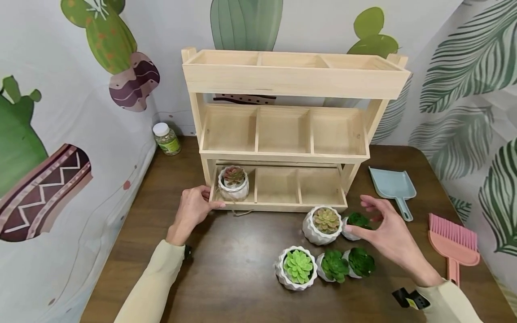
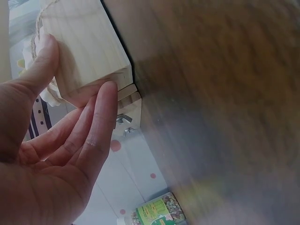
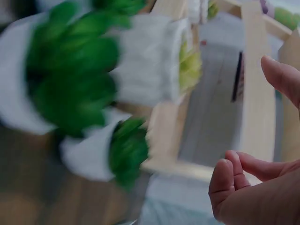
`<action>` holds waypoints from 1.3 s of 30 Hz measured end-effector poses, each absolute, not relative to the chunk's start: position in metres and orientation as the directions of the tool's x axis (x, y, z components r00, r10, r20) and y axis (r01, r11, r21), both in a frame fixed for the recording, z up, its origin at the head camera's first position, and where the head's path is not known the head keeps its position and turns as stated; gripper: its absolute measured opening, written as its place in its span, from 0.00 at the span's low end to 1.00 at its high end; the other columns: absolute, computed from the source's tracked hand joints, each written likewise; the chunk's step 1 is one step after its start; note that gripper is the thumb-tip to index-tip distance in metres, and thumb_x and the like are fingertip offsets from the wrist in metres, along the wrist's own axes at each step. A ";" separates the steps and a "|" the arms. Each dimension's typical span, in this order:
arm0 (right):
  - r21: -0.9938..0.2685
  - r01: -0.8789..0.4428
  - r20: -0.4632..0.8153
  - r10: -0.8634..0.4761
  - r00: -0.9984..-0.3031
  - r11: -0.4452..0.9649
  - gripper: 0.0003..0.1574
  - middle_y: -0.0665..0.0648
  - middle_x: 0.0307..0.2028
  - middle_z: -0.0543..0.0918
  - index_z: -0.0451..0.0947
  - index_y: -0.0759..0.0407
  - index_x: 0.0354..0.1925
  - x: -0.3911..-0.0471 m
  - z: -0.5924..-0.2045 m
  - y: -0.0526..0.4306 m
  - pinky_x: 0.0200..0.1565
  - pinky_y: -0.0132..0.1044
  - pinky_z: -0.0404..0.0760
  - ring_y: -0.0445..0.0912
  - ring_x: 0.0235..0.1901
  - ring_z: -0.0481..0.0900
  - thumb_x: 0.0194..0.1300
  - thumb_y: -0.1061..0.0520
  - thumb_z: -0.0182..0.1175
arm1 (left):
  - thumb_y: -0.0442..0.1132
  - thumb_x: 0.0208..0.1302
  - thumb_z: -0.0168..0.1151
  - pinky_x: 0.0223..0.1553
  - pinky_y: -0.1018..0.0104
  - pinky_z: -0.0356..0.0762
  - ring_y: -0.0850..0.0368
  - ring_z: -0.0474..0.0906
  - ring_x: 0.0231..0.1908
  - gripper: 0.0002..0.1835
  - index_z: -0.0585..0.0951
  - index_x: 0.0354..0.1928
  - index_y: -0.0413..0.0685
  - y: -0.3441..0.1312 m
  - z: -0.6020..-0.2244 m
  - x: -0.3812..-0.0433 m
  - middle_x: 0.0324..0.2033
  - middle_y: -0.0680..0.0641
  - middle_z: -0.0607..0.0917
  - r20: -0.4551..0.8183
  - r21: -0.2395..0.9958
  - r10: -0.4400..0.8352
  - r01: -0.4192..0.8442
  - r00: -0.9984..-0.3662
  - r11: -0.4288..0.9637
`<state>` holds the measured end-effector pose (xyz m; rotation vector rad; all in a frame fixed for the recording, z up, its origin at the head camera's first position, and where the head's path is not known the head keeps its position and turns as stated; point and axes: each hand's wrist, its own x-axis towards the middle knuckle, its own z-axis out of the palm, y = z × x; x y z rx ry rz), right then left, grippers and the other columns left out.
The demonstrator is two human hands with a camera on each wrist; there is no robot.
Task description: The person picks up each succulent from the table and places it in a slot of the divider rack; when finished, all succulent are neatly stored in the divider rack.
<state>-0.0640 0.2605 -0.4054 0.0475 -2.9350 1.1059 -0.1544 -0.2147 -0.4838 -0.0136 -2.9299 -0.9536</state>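
Observation:
A three-tier wooden shelf (image 1: 295, 85) stands against the wall. My left hand (image 1: 193, 207) holds the left front corner of its lowest tray (image 1: 278, 207), thumb on the front board and fingers at the end. In that tray's left compartment sits a white pot with a reddish succulent (image 1: 234, 184). My right hand (image 1: 389, 231), fingers parted and holding nothing, hovers beside a small dark-green potted plant (image 1: 357, 220). Left of it stands a white pot with a yellowish succulent (image 1: 323, 225). Nearer me are a bright-green potted succulent (image 1: 296, 268) and two small green potted plants (image 1: 334, 265).
A jar with a white lid (image 1: 167, 139) stands at the back left of the brown table (image 1: 226, 264). On the right lie a blue dustpan (image 1: 392, 184) and a pink brush (image 1: 453, 242). A piece of twine (image 1: 242, 213) hangs at the lowest tray's front.

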 end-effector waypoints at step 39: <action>-0.677 0.131 -0.222 -0.032 -0.975 0.724 0.54 0.74 0.65 0.77 0.70 0.71 0.75 -0.076 -0.492 0.310 0.42 0.27 0.75 0.49 0.49 0.82 0.62 0.48 0.82 | 0.51 0.53 0.88 0.43 0.52 0.85 0.48 0.90 0.38 0.27 0.91 0.47 0.39 -0.215 -0.482 -0.155 0.35 0.42 0.94 0.021 0.590 -0.024 -0.007 -1.000 0.807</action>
